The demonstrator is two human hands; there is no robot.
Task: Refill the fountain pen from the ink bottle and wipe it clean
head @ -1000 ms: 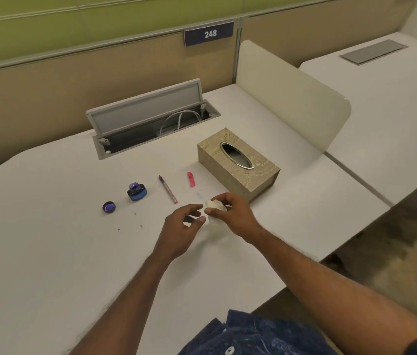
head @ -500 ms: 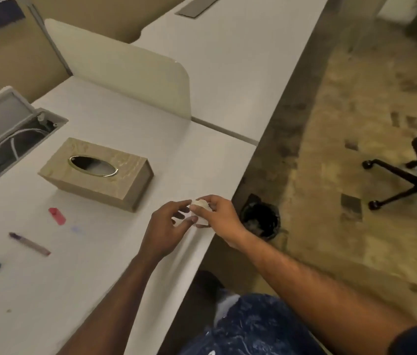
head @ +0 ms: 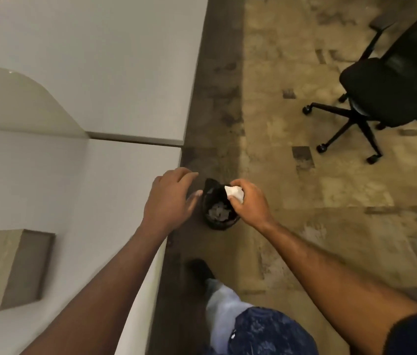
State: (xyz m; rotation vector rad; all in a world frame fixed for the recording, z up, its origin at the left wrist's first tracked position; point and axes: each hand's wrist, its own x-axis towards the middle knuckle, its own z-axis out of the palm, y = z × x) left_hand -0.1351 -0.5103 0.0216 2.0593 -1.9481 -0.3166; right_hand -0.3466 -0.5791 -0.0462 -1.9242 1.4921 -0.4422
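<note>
Head camera view: curled fingers [head: 247,187] of the right hand [head: 251,203] pinch a crumpled white tissue [head: 234,192] directly above a black waste bin [head: 221,224] on the floor. The wad has no clear long axis, and one corner pokes toward the desk [head: 99,188]. Left of the bin, the left hand [head: 170,198] hovers with loose, spread fingers, holding nothing.

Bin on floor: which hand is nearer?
Right. The right hand, holding a crumpled tissue, is above the bin; the left hand is off to its left, over the desk edge.
</note>
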